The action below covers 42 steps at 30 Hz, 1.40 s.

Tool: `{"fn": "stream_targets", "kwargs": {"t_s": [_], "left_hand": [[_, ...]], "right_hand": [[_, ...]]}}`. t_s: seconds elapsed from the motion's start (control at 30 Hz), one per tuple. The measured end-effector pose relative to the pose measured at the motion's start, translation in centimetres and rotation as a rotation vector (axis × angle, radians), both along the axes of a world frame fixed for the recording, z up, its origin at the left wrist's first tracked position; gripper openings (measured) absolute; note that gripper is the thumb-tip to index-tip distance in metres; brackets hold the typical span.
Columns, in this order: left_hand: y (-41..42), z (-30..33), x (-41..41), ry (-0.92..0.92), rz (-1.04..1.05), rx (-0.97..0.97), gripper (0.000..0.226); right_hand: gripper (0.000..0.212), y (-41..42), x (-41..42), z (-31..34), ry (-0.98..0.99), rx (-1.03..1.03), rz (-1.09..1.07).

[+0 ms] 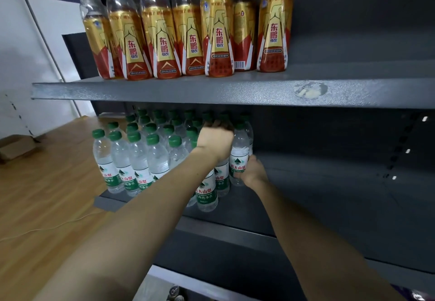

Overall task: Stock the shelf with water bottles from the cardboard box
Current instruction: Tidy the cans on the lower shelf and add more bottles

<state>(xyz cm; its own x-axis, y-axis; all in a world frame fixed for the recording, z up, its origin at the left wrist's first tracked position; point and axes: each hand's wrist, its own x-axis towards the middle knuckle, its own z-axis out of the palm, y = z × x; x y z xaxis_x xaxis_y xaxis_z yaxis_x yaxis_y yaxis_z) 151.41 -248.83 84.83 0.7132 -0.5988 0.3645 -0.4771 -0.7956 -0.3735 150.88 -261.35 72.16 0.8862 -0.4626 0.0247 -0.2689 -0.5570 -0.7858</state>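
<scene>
Both arms stretched deep into the lower shelf (317, 183). Left hand (215, 142) curled over the tops of the bottles at the right end of the green-capped block (141, 155), knuckles up, fingers folded down around a cap or neck; exactly which bottle, impossible to tell, since the hand hides it. Right hand (253, 171) low down, fingers wrapped round the base of one water bottle (240, 155) at the very edge of the group, bottle upright, label facing out. Closed on it, by the look of the wrap, though the fingertips sit behind the plastic.

Looks like a placing step: newest bottle being tucked in against its neighbours. Plenty of dark bare shelf off to the right, so the row far from full. Cardboard box (16, 146) lying well off to the left on the wooden floor (47, 195), out of reach from here.

Doing it well: keep the base flat on the shelf before letting go, slide it snug against the bottle beside it, not leaning. Steadying grip up top worth keeping until the bottom hand is clear, since these light bottles probably tip in a chain if nudged. Mind the forearm too, passing just in front of the front-row labels. Withdraw straight back, not sideways.

Upper shelf (211, 91) carrying gold-and-red drink bottles (188, 37), none of today's business.
</scene>
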Motion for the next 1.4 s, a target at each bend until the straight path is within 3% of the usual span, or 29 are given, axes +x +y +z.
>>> {"fn": "stream_targets", "kwargs": {"t_s": [0.4, 0.77, 1.0, 1.4], "left_hand": [[2.8, 0.0, -4.7, 0.005, -0.231, 0.015, 0.043], [2.6, -6.6, -13.1, 0.268, -0.438, -0.039, 0.037], [-1.0, -13.7, -20.9, 0.444, -0.589, -0.002, 0.033], [-10.9, -27.7, -33.8, 0.748, -0.648, 0.325, 0.032]], "right_hand": [[0.062, 2.0, -7.9, 1.5, 0.011, -0.172, -0.038], [0.032, 2.1, -23.2, -1.2, 0.066, -0.222, -0.268], [0.042, 0.1, -34.5, -7.1, 0.225, -0.159, -0.399], [0.057, -5.1, -48.1, -21.0, 0.457, 0.138, -0.491]]}}
